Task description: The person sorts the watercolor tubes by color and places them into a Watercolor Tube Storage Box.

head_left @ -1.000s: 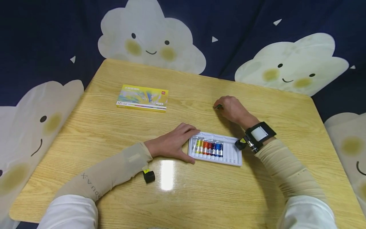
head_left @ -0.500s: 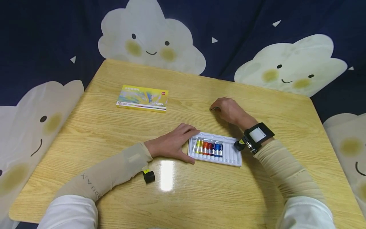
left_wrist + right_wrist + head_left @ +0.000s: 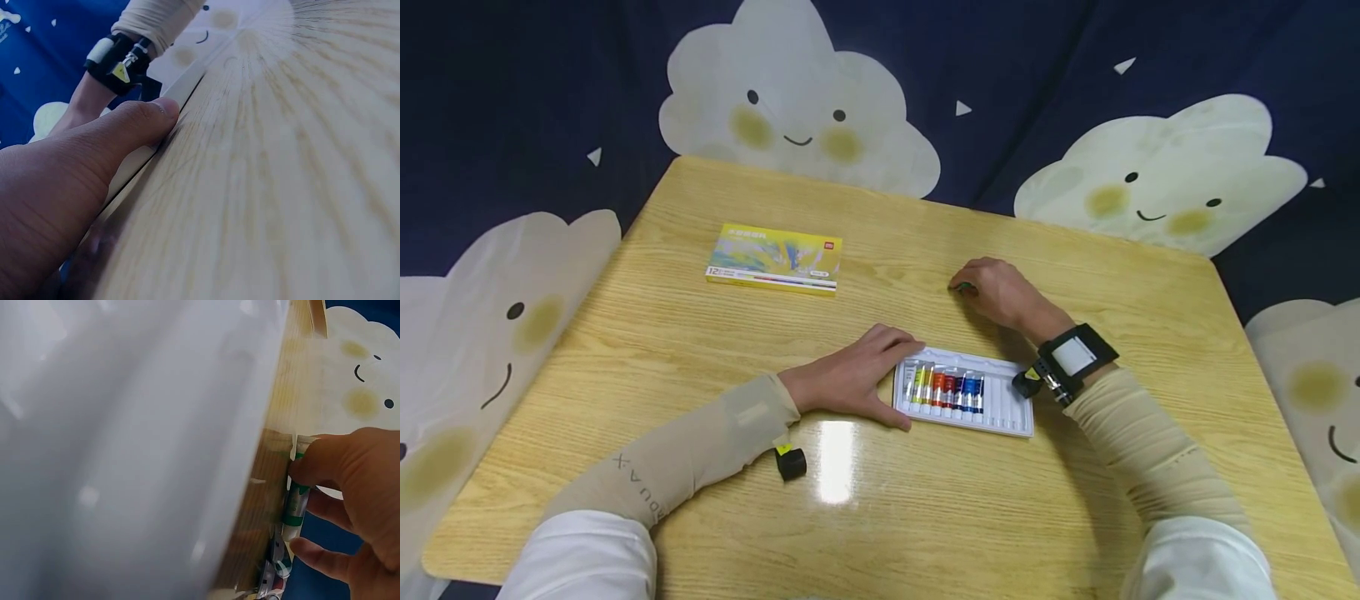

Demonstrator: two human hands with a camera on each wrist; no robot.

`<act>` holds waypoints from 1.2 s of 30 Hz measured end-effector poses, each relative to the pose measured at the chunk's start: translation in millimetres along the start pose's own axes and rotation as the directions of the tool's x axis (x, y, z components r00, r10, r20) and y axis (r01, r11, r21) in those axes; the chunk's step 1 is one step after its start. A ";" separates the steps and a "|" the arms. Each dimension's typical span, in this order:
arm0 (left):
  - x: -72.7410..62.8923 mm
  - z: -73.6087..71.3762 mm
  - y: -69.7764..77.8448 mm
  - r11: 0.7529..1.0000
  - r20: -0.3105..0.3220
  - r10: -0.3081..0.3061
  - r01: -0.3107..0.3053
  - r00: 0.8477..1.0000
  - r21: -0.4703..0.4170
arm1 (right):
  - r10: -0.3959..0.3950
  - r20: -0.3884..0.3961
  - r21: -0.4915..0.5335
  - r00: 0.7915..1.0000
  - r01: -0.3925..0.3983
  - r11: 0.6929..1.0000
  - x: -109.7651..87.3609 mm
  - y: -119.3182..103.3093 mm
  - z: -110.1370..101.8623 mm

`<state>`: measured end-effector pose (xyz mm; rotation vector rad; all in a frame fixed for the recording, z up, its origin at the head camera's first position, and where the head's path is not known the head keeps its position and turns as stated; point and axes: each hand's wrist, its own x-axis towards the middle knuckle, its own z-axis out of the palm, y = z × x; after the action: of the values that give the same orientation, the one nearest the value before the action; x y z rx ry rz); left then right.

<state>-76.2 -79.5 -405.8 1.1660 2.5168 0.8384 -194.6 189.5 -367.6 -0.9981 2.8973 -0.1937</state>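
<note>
A white plastic tray [image 3: 1006, 407] holds several small paint tubes [image 3: 949, 390], running from clear and yellow through red to blue, in its left part. Bare slots show at its right. My left hand [image 3: 853, 375] holds the tray's left end, thumb along the near edge and fingers at the far corner. Beyond the tray, my right hand [image 3: 996, 292] pinches a green-banded paint tube [image 3: 295, 503] with a white cap. Below that tube in the right wrist view are more tubes [image 3: 272, 572]; what they lie on cannot be told.
A yellow paint box [image 3: 773, 260] lies at the back left of the wooden table [image 3: 880, 517]. A black camera [image 3: 1027, 383] on my right wrist hangs over the tray's right end. A dark blue curtain [image 3: 985, 50] with clouds stands behind the table.
My right hand has shifted slightly left and toward me, and green now shows on the tube between its fingers. The left hand and tray stay in place.
</note>
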 end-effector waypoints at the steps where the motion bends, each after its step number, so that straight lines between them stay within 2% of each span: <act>1: 0.0 0.0 0.1 1.000 0.000 0.000 0.000 1.000 0.000 | 0.001 0.001 0.000 1.000 -0.001 1.000 -0.2 0.3 0.0; 14: -0.3 0.0 1.5 1.000 -0.003 0.009 -0.009 1.000 0.006 | -0.052 -0.007 0.020 0.999 0.052 0.998 -5.8 1.8 -2.0; 28: -0.1 -1.3 1.4 1.000 0.021 -0.017 0.017 1.000 -0.002 | -0.099 -0.034 0.048 0.995 0.101 0.994 -14.0 -3.5 -6.4; 36: -0.3 -2.2 3.1 1.000 0.022 -0.016 0.016 1.000 -0.013 | -0.095 -0.052 0.064 0.994 0.098 0.993 -20.3 -5.6 -8.5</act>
<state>-75.1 -79.0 -402.2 1.1436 2.4958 0.8324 -176.1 198.5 -357.9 -1.1392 2.8662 -0.3216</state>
